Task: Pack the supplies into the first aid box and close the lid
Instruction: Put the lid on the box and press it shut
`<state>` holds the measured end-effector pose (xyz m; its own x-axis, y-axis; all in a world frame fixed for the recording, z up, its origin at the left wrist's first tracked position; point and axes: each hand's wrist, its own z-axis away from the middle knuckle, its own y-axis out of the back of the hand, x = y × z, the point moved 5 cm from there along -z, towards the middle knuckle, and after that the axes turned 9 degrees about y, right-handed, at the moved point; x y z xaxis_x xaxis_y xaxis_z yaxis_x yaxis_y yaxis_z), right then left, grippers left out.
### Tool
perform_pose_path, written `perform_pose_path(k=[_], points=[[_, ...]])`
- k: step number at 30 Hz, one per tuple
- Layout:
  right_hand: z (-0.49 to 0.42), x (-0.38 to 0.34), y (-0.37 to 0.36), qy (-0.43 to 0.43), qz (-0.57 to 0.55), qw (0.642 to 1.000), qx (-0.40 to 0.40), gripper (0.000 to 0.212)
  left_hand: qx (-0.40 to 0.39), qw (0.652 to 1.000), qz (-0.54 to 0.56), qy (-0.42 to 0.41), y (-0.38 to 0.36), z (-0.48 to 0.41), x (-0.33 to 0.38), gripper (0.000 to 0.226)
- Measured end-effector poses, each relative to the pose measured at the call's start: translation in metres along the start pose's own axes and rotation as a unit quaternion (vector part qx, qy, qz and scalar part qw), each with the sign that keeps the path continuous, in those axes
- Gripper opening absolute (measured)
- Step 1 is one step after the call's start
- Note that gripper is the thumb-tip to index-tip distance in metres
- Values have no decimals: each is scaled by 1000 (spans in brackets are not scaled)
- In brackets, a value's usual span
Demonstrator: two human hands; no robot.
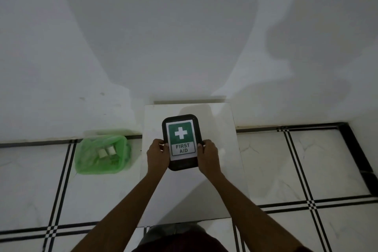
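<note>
Both your arms reach straight forward from the bottom of the view, forearms bare and converging toward the first aid box (181, 142). Your left hand (157, 154) grips the box's left edge near its closer end, thumb lying over the top rim beside the label, the other fingers curled around and under the side where you cannot see them. Your right hand (208, 154) mirrors it on the right edge, thumb hooked over the rim, fingers wrapped down the side and pressed close together. Both wrists are roughly level, elbows spread wider than the hands.

The box is dark, with rounded corners, and its lid is on, showing a green label (181, 139) with a white cross and the words FIRST AID. It sits over the white table (221, 170), toward the far half of the top; whether it rests on the surface or is lifted just off it cannot be told.

To your left, on the tiled floor (296, 170), stands a green bin (102, 154) lined with a green bag, with two small white items inside.
</note>
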<state>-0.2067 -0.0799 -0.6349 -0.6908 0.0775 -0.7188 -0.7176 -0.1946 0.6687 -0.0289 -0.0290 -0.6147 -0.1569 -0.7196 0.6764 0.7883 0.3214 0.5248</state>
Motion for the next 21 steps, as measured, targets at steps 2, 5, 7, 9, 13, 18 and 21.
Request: perform_pose_path(k=[2,5,7,9,13,18,21], points=[[-5,-2,-5,0,-24,1000,9,13,21,1000,-7,-11,-10,9,6,21],[-14,-4,-8,-59,-74,994,47,14,61,998,-20,-12,-19,15,10,18],[-15,-3,-11,-73,-72,992,68,17,71,996,-45,-7,-24,15,6,18],[-14,-4,-14,-57,-52,993,86,23,69,995,-71,-1,-28,14,-1,21],[-17,0,-18,-41,3,995,93,40,74,993,-88,12,-34,11,-12,35],[-19,6,-25,-29,-19,997,63,41,69,995,-74,2,-39,6,-16,30],[-21,9,-26,-28,-33,998,54,37,58,997,-60,4,-41,5,-16,26]])
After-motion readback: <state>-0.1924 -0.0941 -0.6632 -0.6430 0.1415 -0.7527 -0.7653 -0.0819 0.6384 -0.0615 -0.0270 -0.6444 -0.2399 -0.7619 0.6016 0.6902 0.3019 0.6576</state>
